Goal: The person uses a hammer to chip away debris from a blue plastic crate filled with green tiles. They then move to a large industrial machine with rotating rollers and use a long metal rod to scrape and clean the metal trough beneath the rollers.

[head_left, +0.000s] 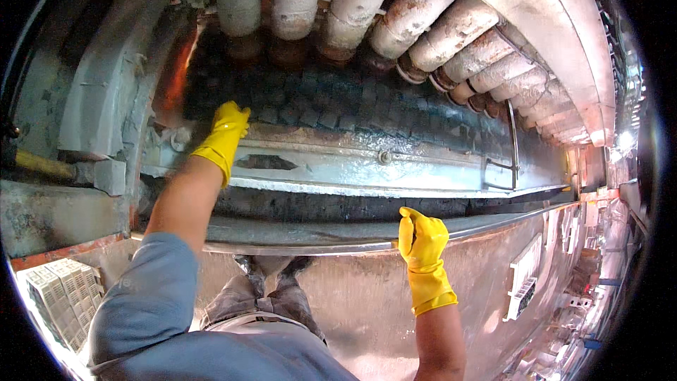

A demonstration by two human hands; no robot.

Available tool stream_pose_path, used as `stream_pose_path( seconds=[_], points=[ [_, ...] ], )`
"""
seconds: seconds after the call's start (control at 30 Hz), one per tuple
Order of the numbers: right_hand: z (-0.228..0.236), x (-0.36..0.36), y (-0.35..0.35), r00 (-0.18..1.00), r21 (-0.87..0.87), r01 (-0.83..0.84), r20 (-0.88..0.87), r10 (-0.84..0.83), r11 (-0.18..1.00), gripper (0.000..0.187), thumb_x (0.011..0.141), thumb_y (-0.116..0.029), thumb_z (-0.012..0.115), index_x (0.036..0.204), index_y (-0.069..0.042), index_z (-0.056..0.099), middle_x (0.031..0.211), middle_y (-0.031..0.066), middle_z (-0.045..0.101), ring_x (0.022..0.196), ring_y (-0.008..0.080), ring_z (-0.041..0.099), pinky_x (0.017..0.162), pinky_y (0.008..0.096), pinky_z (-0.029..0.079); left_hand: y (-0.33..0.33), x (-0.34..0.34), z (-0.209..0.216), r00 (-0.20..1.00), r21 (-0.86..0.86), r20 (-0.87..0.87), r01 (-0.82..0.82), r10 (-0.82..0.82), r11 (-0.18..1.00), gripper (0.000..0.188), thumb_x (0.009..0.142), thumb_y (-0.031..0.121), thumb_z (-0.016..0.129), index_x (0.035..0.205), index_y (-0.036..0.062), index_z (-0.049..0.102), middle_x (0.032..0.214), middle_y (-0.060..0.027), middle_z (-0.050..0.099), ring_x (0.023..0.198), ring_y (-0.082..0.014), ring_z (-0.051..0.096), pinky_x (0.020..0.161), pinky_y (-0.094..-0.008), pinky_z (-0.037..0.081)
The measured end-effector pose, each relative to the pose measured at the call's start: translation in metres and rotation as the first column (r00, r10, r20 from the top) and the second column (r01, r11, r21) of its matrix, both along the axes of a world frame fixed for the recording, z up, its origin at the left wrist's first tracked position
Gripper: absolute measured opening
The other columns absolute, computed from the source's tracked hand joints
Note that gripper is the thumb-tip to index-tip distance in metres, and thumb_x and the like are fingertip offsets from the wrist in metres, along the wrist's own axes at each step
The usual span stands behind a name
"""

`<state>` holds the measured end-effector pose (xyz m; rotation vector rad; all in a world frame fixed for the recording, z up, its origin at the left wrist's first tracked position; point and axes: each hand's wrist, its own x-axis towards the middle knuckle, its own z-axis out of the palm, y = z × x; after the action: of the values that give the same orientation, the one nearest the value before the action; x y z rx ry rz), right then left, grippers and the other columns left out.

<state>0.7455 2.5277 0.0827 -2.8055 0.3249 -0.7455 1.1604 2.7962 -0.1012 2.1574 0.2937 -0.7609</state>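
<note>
Yellow rubber gloves cover both of my hands. My left hand [230,123] reaches out over the near edge of a bed of dark, flat, squarish pieces [317,102]. Its fingers are curled in, and I cannot make out whether anything is between them. A wet metal ledge [331,166] runs just below that hand. My right hand [425,238] is closed in a loose fist above the metal front rail [338,248], with nothing visible in it.
A row of thick, stained pipes [395,25] hangs over the far side of the bed. Reddish-orange light glows at its left end. A bent metal rod [514,148] stands at the right. White plastic crates [63,296] sit at lower left, and a white crate [523,275] lies on the floor at right.
</note>
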Motion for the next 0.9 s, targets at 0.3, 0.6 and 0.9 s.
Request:
stream_pose_path(
  seconds=[0.3,0.6,0.9],
  points=[
    [-0.001,-0.022,0.007,1.000,-0.006,-0.007,-0.008,0.007,1.000,0.017,0.087,-0.020,0.068,0.091,-0.007,0.078,0.062,0.0076,0.064,0.053,0.0282,0.057,0.053,0.0390,0.043,0.035,-0.025,-0.015,0.351,0.333,0.806,0.397,-0.477,0.855,0.043,0.084,0.029,0.075,0.125,0.0148,0.070,0.124,-0.0195,0.069,0.115,-0.0393,0.063,0.102,-0.0470,0.048],
    [-0.003,-0.039,0.013,1.000,0.008,0.004,-0.027,-0.004,1.000,0.017,0.087,-0.020,0.068,0.091,-0.007,0.078,0.062,0.0085,0.063,0.052,0.0283,0.057,0.053,0.0387,0.044,0.051,-0.038,-0.036,0.326,0.469,0.653,0.535,-0.684,0.703,0.048,0.083,0.028,0.074,0.129,0.0149,0.068,0.142,-0.0215,0.058,0.134,-0.0427,0.049,0.115,-0.0541,0.034],
    [-0.005,-0.055,0.015,0.999,0.003,0.014,-0.043,-0.014,1.000,0.020,0.090,-0.021,0.066,0.095,-0.007,0.078,0.064,0.0069,0.065,0.054,0.0275,0.056,0.056,0.0381,0.043,0.024,-0.103,0.008,0.365,0.644,0.289,0.609,-0.885,0.462,0.093,0.087,0.050,0.071,0.159,0.0059,0.030,0.162,-0.0285,0.028,0.149,-0.0469,0.026,0.124,-0.0534,0.017]
  ],
)
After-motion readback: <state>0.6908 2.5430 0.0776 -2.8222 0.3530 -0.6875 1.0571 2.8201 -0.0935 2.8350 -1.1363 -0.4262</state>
